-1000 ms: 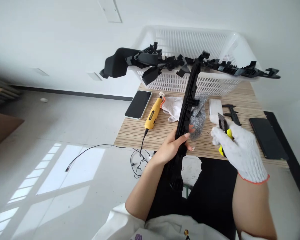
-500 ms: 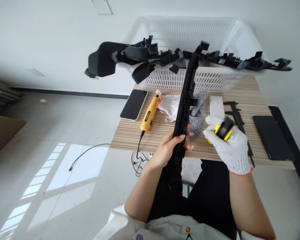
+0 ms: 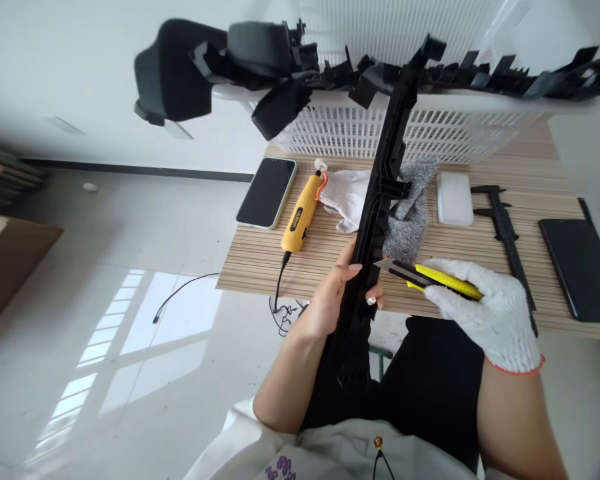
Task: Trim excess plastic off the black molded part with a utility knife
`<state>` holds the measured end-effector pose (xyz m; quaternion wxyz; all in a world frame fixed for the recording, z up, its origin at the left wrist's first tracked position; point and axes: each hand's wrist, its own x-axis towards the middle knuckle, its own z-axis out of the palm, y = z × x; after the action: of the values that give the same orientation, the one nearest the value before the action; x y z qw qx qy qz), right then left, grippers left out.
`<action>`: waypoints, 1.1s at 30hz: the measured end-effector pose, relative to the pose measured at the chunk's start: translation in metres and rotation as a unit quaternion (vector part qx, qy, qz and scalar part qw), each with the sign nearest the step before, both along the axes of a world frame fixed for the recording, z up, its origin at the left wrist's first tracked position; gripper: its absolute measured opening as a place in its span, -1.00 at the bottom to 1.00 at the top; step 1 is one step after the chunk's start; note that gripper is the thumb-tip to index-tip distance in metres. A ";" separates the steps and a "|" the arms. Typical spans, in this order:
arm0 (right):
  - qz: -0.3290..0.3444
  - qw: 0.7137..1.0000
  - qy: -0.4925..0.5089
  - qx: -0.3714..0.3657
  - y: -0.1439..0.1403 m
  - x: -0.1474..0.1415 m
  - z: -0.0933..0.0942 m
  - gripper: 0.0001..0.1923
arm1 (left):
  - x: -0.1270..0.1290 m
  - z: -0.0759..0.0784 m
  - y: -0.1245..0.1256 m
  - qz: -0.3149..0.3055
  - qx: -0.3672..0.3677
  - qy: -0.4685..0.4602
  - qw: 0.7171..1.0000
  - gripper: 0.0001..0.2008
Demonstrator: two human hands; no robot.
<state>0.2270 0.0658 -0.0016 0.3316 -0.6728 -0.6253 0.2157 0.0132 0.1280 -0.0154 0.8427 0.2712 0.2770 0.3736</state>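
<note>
My bare left hand (image 3: 341, 297) grips a long black plastic trim part (image 3: 380, 193) near its lower third; the part slants from my lap up to the rim of the white basket (image 3: 430, 130). My right hand (image 3: 490, 313), in a white knit glove, holds a yellow utility knife (image 3: 433, 277) level, with the blade out. The blade tip sits right at the edge of the black part, just above my left fingers.
On the striped wooden table (image 3: 480, 253) lie a phone (image 3: 267, 193), a yellow corded rotary tool (image 3: 300, 215), a white glove (image 3: 347, 190), a grey glove (image 3: 410, 217), a white block (image 3: 454, 198), a black caliper (image 3: 505, 227) and a dark tablet (image 3: 580, 267). More black parts (image 3: 240, 63) rest across the basket.
My right hand turned the knife from upright to level and brought its blade left to the black part. The view moved closer to the table; my left hand kept its grip.
</note>
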 end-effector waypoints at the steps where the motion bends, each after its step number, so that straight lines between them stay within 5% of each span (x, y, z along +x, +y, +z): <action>1: -0.003 1.000 -0.001 -0.001 0.000 -0.001 0.000 -0.68 | 0.000 0.000 0.000 0.001 0.000 0.011 1.000 -0.72; 13: 0.013 0.997 -0.054 0.056 -0.003 0.002 -0.011 -0.73 | -0.001 -0.001 -0.005 -0.006 0.062 0.068 0.996 -0.55; 20: -0.071 0.997 -0.020 0.024 -0.014 0.007 -0.018 -0.68 | 0.004 0.000 -0.005 0.023 0.086 0.105 0.990 -0.82; 24: -0.066 0.997 -0.020 0.027 -0.015 0.007 -0.017 -0.69 | 0.005 0.001 -0.005 0.028 0.092 0.116 0.989 -0.89; 33: -0.055 0.998 -0.018 0.035 -0.012 0.006 -0.016 -0.69 | 0.004 -0.003 -0.007 0.042 0.075 0.103 0.991 -0.84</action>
<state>0.2330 0.0543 -0.0174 0.3546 -0.6979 -0.6005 0.1629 0.0175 0.1208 -0.0187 0.7705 0.3586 0.3448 0.3986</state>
